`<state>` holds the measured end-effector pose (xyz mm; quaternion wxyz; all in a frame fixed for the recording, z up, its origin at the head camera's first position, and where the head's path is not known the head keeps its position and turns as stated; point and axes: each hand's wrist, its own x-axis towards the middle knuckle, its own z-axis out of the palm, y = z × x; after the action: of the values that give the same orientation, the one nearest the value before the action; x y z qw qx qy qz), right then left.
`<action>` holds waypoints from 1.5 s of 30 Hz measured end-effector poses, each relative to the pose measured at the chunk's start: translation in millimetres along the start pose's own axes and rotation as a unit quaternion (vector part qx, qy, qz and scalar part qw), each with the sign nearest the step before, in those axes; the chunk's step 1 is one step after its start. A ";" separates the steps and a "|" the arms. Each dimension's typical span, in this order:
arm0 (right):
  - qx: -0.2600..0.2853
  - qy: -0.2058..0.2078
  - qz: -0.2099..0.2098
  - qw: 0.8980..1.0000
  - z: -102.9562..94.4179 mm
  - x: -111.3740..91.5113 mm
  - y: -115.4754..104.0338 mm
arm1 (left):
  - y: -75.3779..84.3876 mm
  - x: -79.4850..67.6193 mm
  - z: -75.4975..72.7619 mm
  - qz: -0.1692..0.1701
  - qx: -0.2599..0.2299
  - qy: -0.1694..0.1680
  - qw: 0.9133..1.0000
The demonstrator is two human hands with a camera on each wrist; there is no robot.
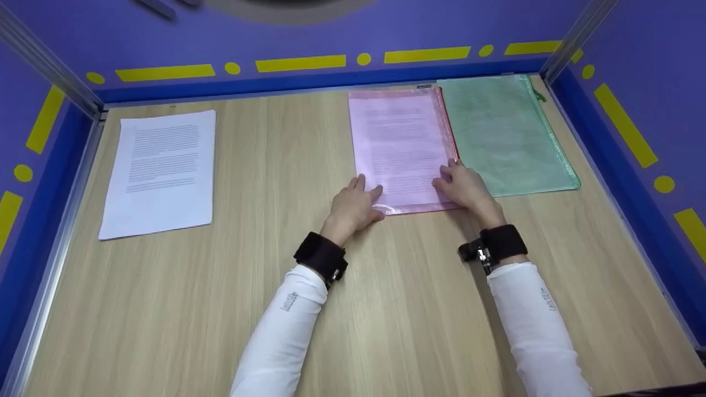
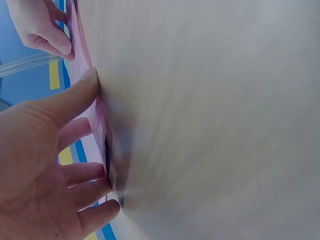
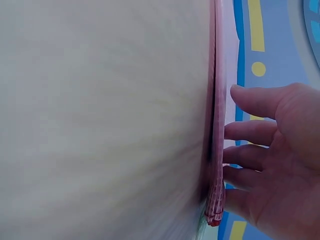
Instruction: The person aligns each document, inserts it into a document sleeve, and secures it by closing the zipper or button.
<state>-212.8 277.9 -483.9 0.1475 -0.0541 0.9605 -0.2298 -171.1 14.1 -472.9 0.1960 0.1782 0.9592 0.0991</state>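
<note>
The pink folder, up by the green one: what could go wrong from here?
A push rightward might shove or crumple the green folder, since the pink folder lies right against or over its edge. The stack of paper, outside any folder, could fan out if bumped.

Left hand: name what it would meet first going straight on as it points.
Likely the pink folder: the left hand is at its near left corner, pointing across it; whether it would press or skim is unclear.
</note>
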 end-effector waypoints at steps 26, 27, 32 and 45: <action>-0.013 0.005 -0.037 0.999 0.1 2.4 -2.0 | -1.0 -4.3 -0.3 -0.015 -0.011 -0.003 1.000; -0.011 0.001 -0.037 0.999 0.2 1.5 -1.0 | -1.0 -4.4 0.0 -0.015 -0.012 -0.003 1.000; 0.030 0.001 -0.039 0.999 -2.0 -4.9 10.6 | -0.9 -4.9 2.3 -0.017 -0.011 0.001 1.000; 0.039 0.053 0.113 0.991 -58.6 -25.6 87.6 | 0.1 -5.9 5.4 -0.006 -0.014 0.023 1.000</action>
<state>-209.7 385.0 -467.5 0.1232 0.0733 0.9572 -0.2514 -163.8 12.6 -475.8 0.1771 0.1673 0.9629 0.1158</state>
